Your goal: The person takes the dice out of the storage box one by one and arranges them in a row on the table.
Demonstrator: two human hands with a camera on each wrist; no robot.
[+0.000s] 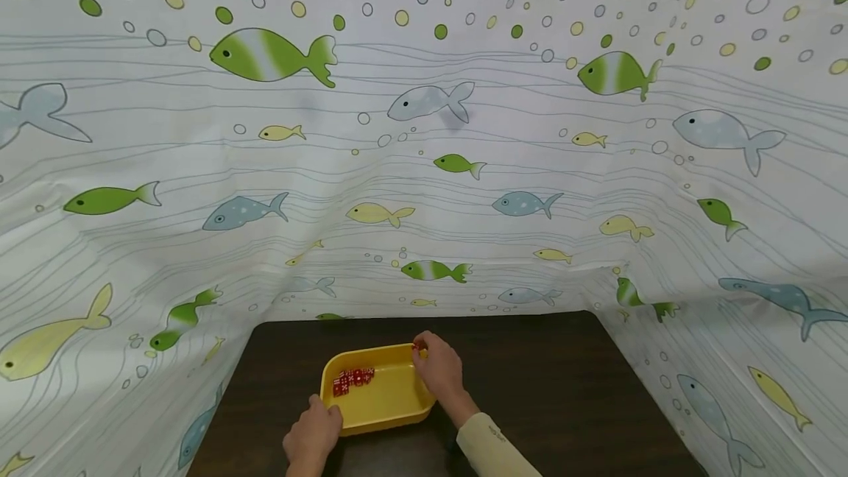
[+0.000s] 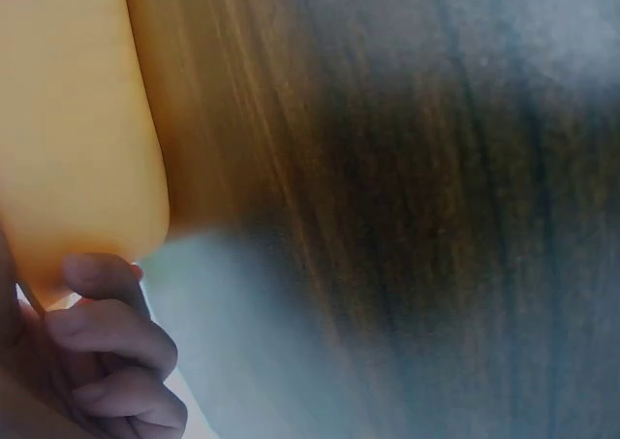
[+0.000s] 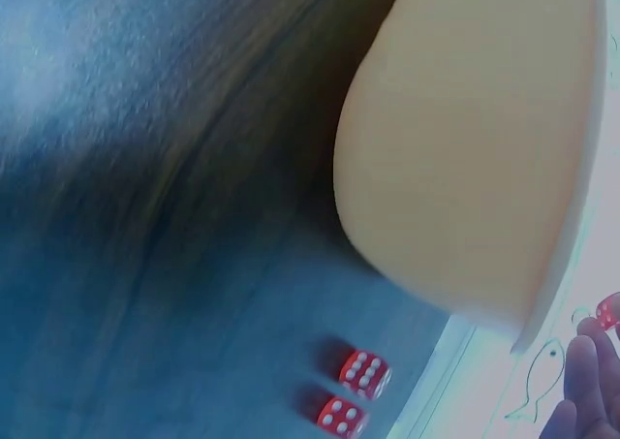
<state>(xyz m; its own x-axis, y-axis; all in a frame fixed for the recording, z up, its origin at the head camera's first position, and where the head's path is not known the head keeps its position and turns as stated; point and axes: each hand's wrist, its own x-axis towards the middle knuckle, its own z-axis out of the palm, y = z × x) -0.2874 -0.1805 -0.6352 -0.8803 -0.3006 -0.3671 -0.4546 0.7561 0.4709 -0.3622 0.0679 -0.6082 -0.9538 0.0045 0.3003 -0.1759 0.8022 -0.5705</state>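
A shallow yellow tray point(image 1: 377, 418) with rounded corners stands on the dark table. Several red dice with white pips point(image 1: 353, 379) lie bunched at its left side. My left hand point(image 1: 313, 429) grips the tray's near left corner; its curled fingers point(image 2: 116, 328) show against the wall in the left wrist view. Over the tray's far right corner is my right hand point(image 1: 442, 368), pinching one red die point(image 3: 607, 311) between its fingertips. Two more red dice point(image 3: 364, 373) rest on the table outside the tray in the right wrist view; in the head view they cannot be made out.
The dark wood-grain table point(image 1: 543, 389) extends to both sides of the tray. A white curtain printed with fish point(image 1: 424, 168) hangs behind the table and along its left and right sides.
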